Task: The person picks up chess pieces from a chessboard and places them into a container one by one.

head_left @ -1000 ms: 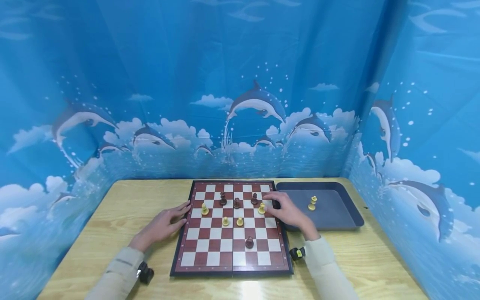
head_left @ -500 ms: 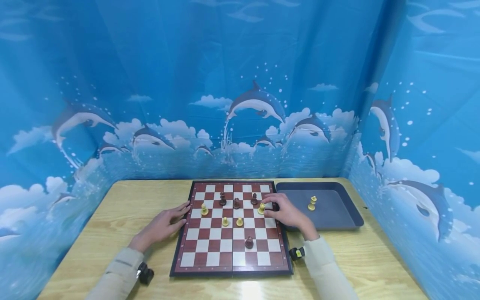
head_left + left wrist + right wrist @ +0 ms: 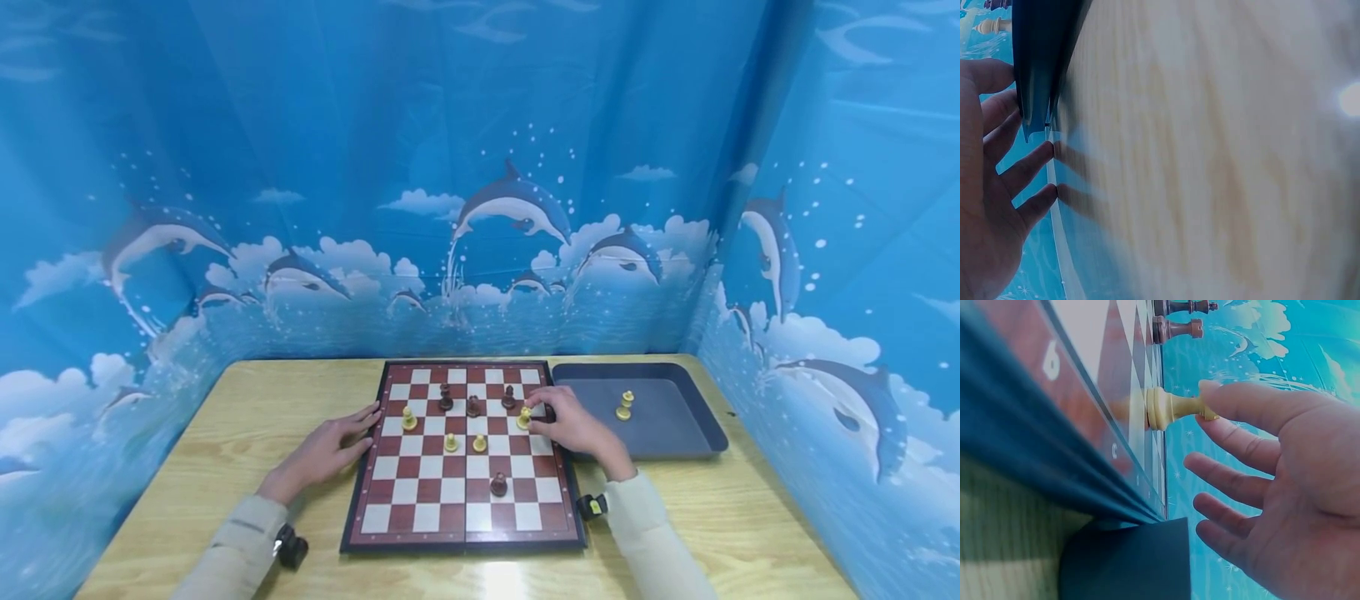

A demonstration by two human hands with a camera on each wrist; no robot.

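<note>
In the head view my right hand [image 3: 573,423] reaches over the right side of the chessboard [image 3: 426,517]. Its thumb and index finger pinch the top of a pale yellow chess piece [image 3: 1163,407], whose round base is close to the squares in the right wrist view. The other fingers of that hand are spread apart. My left hand [image 3: 322,450] touches the board's left edge with its fingertips, fingers extended. Near the right hand stands a dark chess piece [image 3: 508,397]. Yellow pawns [image 3: 451,442] are upright around the middle of the board.
A dark grey tray [image 3: 667,433] stands right beside the board, with a tall yellow chess piece [image 3: 624,406] upright in it. Other dark pieces [image 3: 446,398] stand toward the board's far side, and one dark piece [image 3: 498,484] is nearer the front. A dolphin-print curtain [image 3: 360,167] hangs behind the table.
The right thumb and index finger have closed in on the top of the yellow chess piece, which has barely shifted. My left hand stays at the board's edge.
</note>
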